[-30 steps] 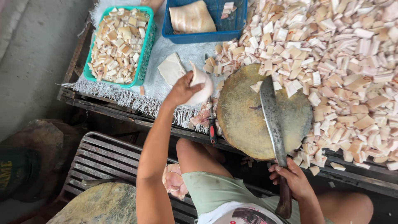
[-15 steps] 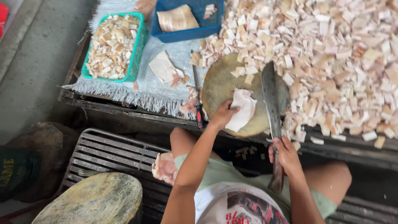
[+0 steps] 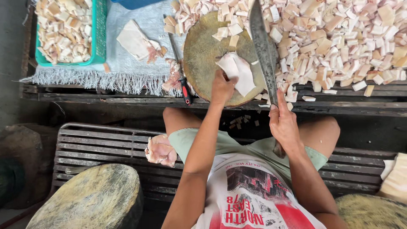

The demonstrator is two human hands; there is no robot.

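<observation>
The left hand [image 3: 221, 88] rests on a pale slab of pork skin [image 3: 237, 73] that lies on the round wooden chopping block [image 3: 203, 55], near the block's edge closest to the person. The fingers [image 3: 229, 82] of this hand are bent and pressed on the near corner of the slab, pinning it flat; most of the slab spreads out beyond the fingertips, toward the long blade. The right hand [image 3: 283, 124] is closed in a fist around the handle of a big cleaver [image 3: 263, 46], fingers wrapped tight, thumb along the top. The blade runs away from the person across the right side of the block, its edge just beside the slab's right side; whether steel touches the slab cannot be told. A few cut cubes sit at the far rim of the block, and a great heap of cut pieces [image 3: 339, 38] covers the counter [image 3: 339, 106] to the right. To the left of the block lie a red-handled knife [image 3: 183, 87], a loose scrap of skin [image 3: 135, 40] on a grey fringed cloth [image 3: 127, 72], and a green basket [image 3: 99, 38] full of pieces. Another lump of meat [image 3: 160, 150] lies on the slatted bench [image 3: 93, 144] beside the person's left knee, with a second round block [image 3: 87, 197] below it.
</observation>
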